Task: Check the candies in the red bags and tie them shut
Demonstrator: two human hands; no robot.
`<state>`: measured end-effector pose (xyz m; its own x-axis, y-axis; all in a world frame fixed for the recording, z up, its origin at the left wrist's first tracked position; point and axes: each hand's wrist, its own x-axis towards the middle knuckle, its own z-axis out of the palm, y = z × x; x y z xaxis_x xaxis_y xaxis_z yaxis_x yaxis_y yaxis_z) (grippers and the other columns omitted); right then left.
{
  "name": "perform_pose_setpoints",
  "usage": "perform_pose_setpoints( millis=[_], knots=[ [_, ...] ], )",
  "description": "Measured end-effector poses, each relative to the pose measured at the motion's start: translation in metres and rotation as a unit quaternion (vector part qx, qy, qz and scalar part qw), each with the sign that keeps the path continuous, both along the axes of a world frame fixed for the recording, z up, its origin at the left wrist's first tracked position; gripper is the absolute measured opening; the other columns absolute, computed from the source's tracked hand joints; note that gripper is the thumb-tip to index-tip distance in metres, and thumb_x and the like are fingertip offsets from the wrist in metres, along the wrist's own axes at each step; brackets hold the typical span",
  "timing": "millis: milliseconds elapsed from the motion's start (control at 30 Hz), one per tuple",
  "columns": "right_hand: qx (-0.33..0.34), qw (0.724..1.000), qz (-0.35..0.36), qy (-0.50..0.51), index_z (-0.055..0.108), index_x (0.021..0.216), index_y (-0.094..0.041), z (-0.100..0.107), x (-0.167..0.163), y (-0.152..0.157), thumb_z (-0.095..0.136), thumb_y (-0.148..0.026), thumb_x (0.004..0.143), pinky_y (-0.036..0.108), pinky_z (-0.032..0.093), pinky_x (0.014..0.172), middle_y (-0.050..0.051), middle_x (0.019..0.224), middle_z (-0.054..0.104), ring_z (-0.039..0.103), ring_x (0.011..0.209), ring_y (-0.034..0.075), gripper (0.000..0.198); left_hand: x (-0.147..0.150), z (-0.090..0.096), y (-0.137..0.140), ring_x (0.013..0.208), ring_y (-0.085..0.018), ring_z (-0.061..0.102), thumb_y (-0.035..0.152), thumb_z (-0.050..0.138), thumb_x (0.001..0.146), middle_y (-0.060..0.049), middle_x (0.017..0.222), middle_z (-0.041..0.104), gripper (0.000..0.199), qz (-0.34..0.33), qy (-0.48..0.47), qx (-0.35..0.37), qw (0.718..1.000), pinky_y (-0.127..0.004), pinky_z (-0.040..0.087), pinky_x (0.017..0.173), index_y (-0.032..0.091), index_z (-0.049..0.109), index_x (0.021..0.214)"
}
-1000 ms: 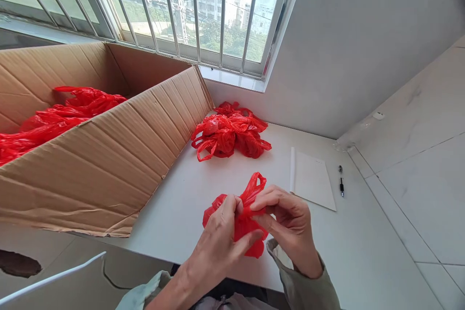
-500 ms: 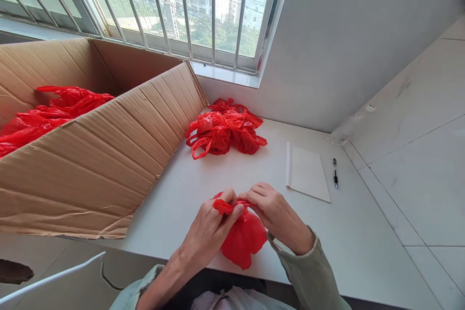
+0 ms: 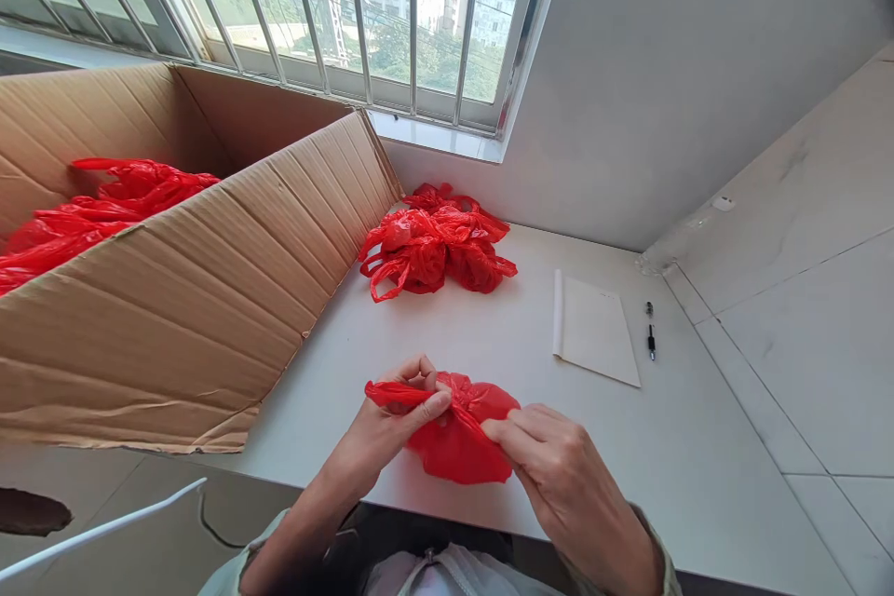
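Observation:
A red plastic bag (image 3: pixel 467 447) rests low on the white table, its body puffed out and its neck twisted together. My left hand (image 3: pixel 401 414) pinches one twisted end of it, which sticks out to the left past the thumb. On the other side, my right hand (image 3: pixel 551 447) is closed around the opposite end, pulled down and to the right. Whatever the bag contains is hidden by the red plastic. Farther back, near the wall, lies a heap of red plastic bags (image 3: pixel 440 247) with loop handles.
A large cardboard box (image 3: pixel 209 298) holding more red bags (image 3: pixel 118 205) stands at the left. To the right on the white table (image 3: pixel 698 475) lie a notepad (image 3: pixel 597 326) and a black pen (image 3: pixel 651 343). A barred window (image 3: pixel 391 19) is behind.
My hands have moved apart, the right one down and to the right, drawing the bag's ends tight. The bag's body has turned and looks wider.

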<state>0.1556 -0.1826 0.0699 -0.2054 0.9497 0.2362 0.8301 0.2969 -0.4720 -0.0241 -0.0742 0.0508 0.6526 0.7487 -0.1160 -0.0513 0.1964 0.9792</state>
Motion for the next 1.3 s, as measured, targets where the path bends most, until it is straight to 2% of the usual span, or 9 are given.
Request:
perform_pose_setpoints(
  millis=[133,233,433,567,733,867,1000,1133,1300],
  knots=[
    [-0.073,0.997,0.027,0.016,0.064,0.099,-0.023,0.003,0.004,-0.014,0.047,-0.011,0.091,0.028,0.041,0.063,0.003,0.085,0.063,0.056,0.074,0.017,0.022,-0.003,-0.004,0.002,0.067,-0.012,0.049,0.032,0.073,0.076,0.000,0.079,0.060,0.039,0.030,-0.009,-0.014,0.999,-0.022,0.038,0.060,0.020,0.037,0.073],
    [-0.042,0.990,0.019,0.136,0.065,0.110,-0.028,0.012,0.010,-0.005,0.065,-0.023,0.085,0.027,0.047,0.075,0.003,0.103,0.064,0.060,0.090,0.017,0.025,-0.006,-0.004,0.002,0.068,-0.012,0.047,0.028,0.071,0.077,0.000,0.078,0.057,0.030,0.014,0.002,0.075,0.997,-0.023,0.039,0.059,0.019,0.043,0.075],
    [-0.005,0.943,0.018,0.333,0.066,0.110,-0.024,-0.001,-0.012,0.044,0.044,-0.021,0.097,0.026,0.048,0.085,0.003,0.103,0.069,0.063,0.094,0.014,0.026,-0.010,0.002,-0.004,0.064,-0.011,0.044,0.023,0.061,0.084,0.004,0.074,0.051,0.021,-0.002,0.074,0.241,0.968,-0.021,0.039,0.057,0.020,0.042,0.079],
    [-0.012,0.935,-0.021,0.354,0.070,0.101,-0.023,-0.021,-0.026,0.056,0.046,-0.022,0.095,0.025,0.050,0.077,0.003,0.093,0.071,0.064,0.084,0.014,0.024,-0.007,-0.005,-0.010,0.061,-0.010,0.048,0.018,0.051,0.092,0.003,0.074,0.054,0.015,0.048,0.101,0.405,0.907,-0.021,0.041,0.056,0.020,0.042,0.080],
    [-0.061,0.906,-0.041,0.416,0.073,0.104,-0.023,-0.036,-0.021,0.054,0.053,-0.032,0.092,0.027,0.052,0.078,0.004,0.095,0.072,0.066,0.087,0.016,0.025,0.000,-0.015,-0.006,0.085,-0.018,0.063,0.010,0.037,0.097,-0.006,0.086,0.065,0.018,0.083,0.048,0.599,0.795,-0.029,0.053,0.080,0.019,0.050,0.089],
    [-0.132,0.865,-0.024,0.484,0.073,0.107,-0.022,-0.043,-0.014,0.058,0.060,-0.039,0.087,0.029,0.054,0.078,0.005,0.099,0.073,0.066,0.087,0.017,0.029,0.000,-0.020,0.001,0.079,-0.016,0.064,0.011,0.043,0.096,-0.007,0.086,0.066,0.014,0.126,0.064,0.663,0.735,-0.023,0.054,0.069,0.018,0.055,0.097],
    [-0.152,0.859,-0.027,0.488,0.076,0.097,-0.021,-0.037,-0.011,0.058,0.066,-0.036,0.083,0.026,0.054,0.071,0.003,0.090,0.074,0.066,0.079,0.015,0.023,-0.004,-0.022,0.001,0.078,-0.015,0.063,0.010,0.045,0.095,-0.006,0.089,0.062,0.015,0.132,0.087,0.636,0.755,-0.021,0.051,0.066,0.018,0.057,0.096],
    [-0.082,0.923,-0.038,0.374,0.074,0.084,-0.020,-0.025,-0.012,0.054,0.066,-0.027,0.083,0.024,0.051,0.065,0.001,0.078,0.072,0.063,0.069,0.013,0.011,-0.011,-0.015,0.005,0.087,-0.019,0.059,0.011,0.046,0.096,-0.007,0.087,0.059,0.014,0.091,0.087,0.615,0.779,-0.028,0.050,0.075,0.017,0.058,0.093],
    [0.064,0.990,0.006,0.124,0.068,0.089,-0.019,-0.028,-0.010,0.047,0.052,-0.016,0.093,0.026,0.048,0.069,0.004,0.082,0.069,0.061,0.076,0.015,0.017,-0.028,-0.006,0.014,0.071,-0.013,0.057,0.011,0.045,0.096,-0.003,0.082,0.061,0.019,-0.030,0.117,0.559,0.821,-0.021,0.045,0.062,0.018,0.061,0.088]
  ],
)
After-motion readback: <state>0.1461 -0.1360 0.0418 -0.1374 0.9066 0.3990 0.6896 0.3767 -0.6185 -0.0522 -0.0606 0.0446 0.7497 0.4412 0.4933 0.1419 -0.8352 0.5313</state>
